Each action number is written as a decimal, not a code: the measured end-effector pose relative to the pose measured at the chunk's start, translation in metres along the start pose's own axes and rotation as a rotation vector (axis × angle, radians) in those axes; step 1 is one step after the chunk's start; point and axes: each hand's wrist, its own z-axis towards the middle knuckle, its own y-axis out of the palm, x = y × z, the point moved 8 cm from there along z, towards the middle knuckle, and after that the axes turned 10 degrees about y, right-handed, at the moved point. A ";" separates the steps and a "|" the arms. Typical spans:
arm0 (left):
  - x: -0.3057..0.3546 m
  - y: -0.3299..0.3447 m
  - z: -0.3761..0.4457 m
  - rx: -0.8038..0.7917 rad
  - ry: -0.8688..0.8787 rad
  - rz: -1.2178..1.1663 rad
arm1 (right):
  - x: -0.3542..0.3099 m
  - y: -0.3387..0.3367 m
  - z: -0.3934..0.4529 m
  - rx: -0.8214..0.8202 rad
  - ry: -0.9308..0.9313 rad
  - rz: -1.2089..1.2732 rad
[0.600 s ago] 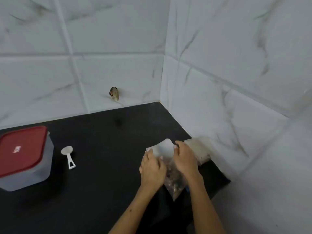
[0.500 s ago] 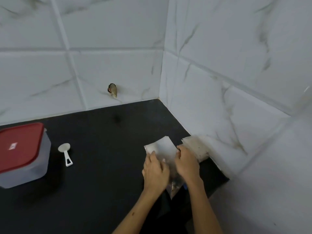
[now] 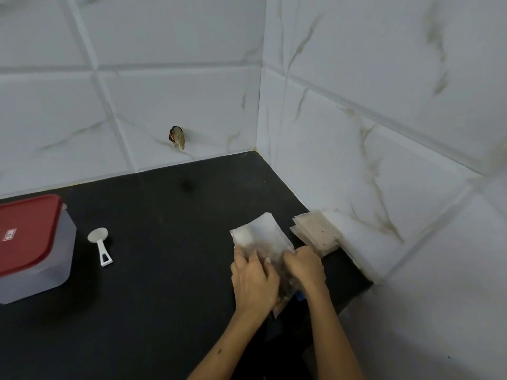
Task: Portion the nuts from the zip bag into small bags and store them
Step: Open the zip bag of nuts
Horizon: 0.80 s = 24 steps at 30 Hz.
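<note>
A clear zip bag with brown nuts lies on the black counter near the right wall. My left hand holds its left side and my right hand grips its right side, both with fingers curled on the plastic. The nuts show dimly between my hands; the bag's lower part is mostly hidden under them. A stack of small flat bags sits just right of the zip bag against the wall. A white plastic scoop lies to the left.
A translucent box with a red lid stands at the left edge. White marbled tile walls meet in a corner behind the counter. A small brownish object sticks out of the back wall. The counter's right end stops at the wall.
Both hands have slid down the zip bag toward me, uncovering more of its top. The view has shifted slightly.
</note>
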 end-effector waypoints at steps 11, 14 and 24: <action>0.021 -0.035 0.003 0.138 0.181 0.041 | -0.017 0.017 -0.005 -0.449 0.067 0.141; 0.023 -0.042 0.005 0.169 0.198 0.034 | -0.024 0.032 -0.011 -0.558 0.020 0.127; 0.000 -0.060 0.010 0.231 0.021 -0.326 | -0.057 0.038 -0.032 -0.782 -0.171 0.357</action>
